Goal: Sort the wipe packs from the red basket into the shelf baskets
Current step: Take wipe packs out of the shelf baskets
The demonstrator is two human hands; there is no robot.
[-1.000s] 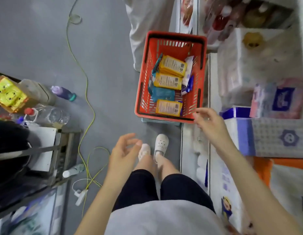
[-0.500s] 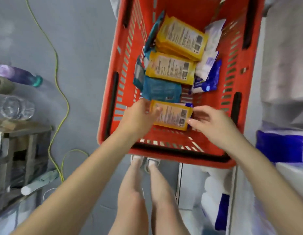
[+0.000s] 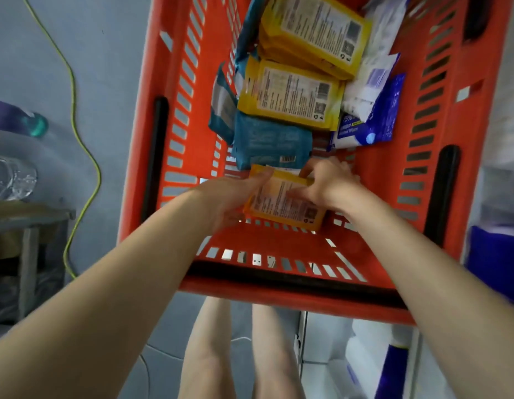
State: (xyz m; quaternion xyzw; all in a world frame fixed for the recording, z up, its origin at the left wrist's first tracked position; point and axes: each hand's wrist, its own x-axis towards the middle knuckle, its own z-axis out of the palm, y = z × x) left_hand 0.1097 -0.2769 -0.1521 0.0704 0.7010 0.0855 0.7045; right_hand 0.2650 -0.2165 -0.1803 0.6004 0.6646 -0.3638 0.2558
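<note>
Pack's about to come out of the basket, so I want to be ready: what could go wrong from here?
1. The left hand and right hand both grip the nearest yellow pack; the soft pack could slip from the fingers on the lift.
2. The teal pack lies against its far edge and might get dragged along.
3. A yellow cable loops across the floor on the left, a possible trip hazard when stepping away from the red basket.
</note>
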